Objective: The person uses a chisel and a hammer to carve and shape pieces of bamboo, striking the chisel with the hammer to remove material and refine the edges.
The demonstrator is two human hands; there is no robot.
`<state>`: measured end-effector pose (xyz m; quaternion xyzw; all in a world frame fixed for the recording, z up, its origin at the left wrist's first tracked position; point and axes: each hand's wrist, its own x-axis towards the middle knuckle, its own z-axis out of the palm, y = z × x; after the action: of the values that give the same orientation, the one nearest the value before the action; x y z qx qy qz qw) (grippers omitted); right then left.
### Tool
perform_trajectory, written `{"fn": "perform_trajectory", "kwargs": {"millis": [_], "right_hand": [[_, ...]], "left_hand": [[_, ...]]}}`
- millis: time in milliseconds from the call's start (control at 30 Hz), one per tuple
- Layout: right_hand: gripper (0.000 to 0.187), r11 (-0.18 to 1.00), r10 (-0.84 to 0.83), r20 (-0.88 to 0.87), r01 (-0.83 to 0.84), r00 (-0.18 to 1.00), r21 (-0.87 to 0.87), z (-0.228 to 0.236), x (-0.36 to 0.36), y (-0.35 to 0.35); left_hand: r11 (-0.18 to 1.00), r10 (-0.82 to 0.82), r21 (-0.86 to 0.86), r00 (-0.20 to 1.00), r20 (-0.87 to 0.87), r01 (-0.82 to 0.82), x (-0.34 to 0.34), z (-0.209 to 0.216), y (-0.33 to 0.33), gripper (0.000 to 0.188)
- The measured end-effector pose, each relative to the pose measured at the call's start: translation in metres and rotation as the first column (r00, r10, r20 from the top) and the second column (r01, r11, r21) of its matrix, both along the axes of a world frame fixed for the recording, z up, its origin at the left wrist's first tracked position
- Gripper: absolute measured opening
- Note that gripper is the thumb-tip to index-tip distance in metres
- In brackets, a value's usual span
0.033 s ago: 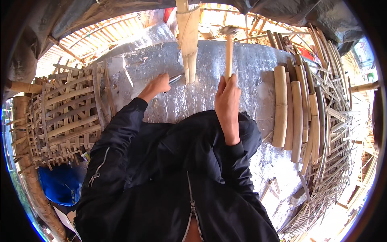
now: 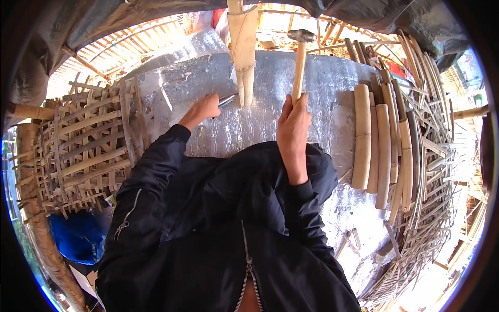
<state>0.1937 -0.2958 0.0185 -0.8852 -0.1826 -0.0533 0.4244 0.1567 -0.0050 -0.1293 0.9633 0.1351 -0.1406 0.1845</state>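
Observation:
My left hand [image 2: 206, 106], closed, grips a tool with a metal blade [image 2: 226, 100]. Its handle is hidden in my fist, so the exact kind does not show. The blade's tip lies right by the split lower end of a pale bamboo piece [image 2: 244, 44], which comes down from the top middle; whether they touch I cannot tell. My right hand [image 2: 294, 120] is wrapped round the wooden handle of a hammer [image 2: 299, 67]. The hammer's dark metal head points away from me, raised right of the bamboo piece.
Beneath my hands spreads a grey sheet-covered surface [image 2: 171, 125]. Cut bamboo lengths [image 2: 362, 140] lie side by side at right, with a heap of thin strips [image 2: 416, 244] beyond. Woven bamboo panels [image 2: 88, 140] are stacked at left, above a blue bag [image 2: 77, 236]. Dark sheeting [image 2: 384, 21] hangs overhead.
The hammer's head has shifted slightly right and farther away, and it looks sharper than before. My left hand, the bladed tool and the bamboo piece look nearly unmoved.

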Motion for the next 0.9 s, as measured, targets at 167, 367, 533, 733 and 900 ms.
{"fn": "perform_trajectory", "kwargs": {"millis": [167, 367, 533, 733, 900], "right_hand": [[0.018, 0.989, 0.065, -0.086, -0.076, 0.994, -0.126, -0.139, -0.024, -0.008], [0.024, 0.998, 0.003, -0.067, -0.006, 0.998, -0.056, -0.02, 0.009, 0.007], [0.023, 0.979, 0.069, -0.111, -0.088, 0.991, -0.182, -0.124, -0.014, -0.002], [0.023, 0.979, 0.091, 0.051, -0.08, 0.994, -0.186, -0.073, -0.008, -0.012], [0.024, 0.998, -0.001, -0.077, 0.005, 0.997, 0.057, -0.087, -0.003, 0.01]], "left_hand": [[1.0, -0.008, 0.005, 0.99, -0.138, 0.009, 0.011, 0.011, -0.011, 0.034], [0.999, 0.047, 0.023, 0.998, -0.048, -0.046, -0.008, -0.015, 0.01, 0.033], [1.0, -0.005, 0.009, 0.996, -0.088, 0.006, 0.008, -0.009, 0.0, 0.029], [1.0, 0.01, -0.022, 1.0, 0.018, -0.01, -0.012, -0.027, -0.002, 0.026], [1.0, 0.027, 0.015, 0.996, -0.089, -0.025, 0.012, -0.017, -0.004, 0.03]]}}
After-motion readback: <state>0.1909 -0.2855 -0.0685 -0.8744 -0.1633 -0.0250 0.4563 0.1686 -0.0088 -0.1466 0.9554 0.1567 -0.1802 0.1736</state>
